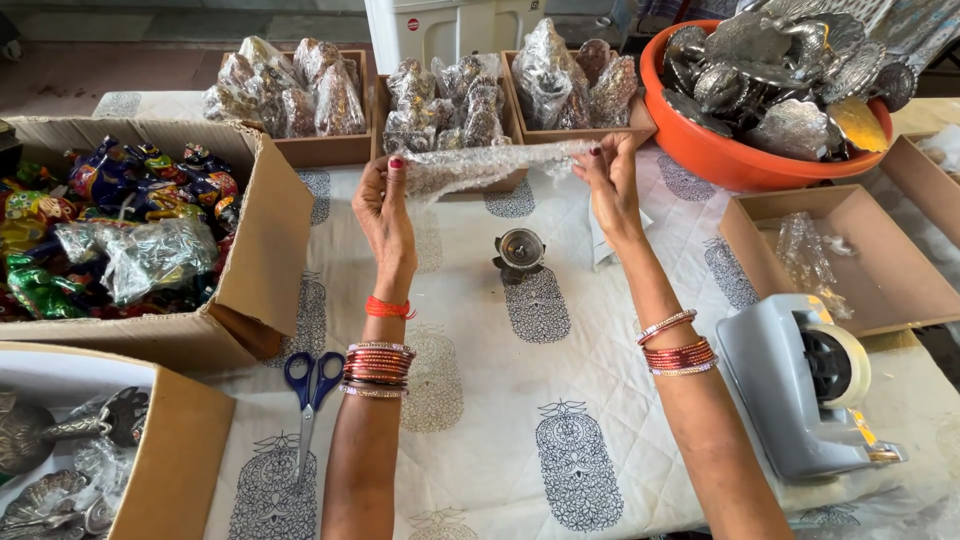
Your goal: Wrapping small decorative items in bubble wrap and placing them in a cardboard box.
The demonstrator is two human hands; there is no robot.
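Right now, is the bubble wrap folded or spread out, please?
Spread out: the left hand and right hand hold the bubble wrap stretched between them.

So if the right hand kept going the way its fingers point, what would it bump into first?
Probably the middle wooden tray of bubble-wrapped items, just beyond the right hand holding the clear bubble-wrap sheet; depth is unclear.

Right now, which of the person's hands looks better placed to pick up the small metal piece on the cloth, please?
Probably the right hand: the small metal piece lies slightly nearer it than the left hand. Both hands hold the bubble wrap sheet stretched above it.
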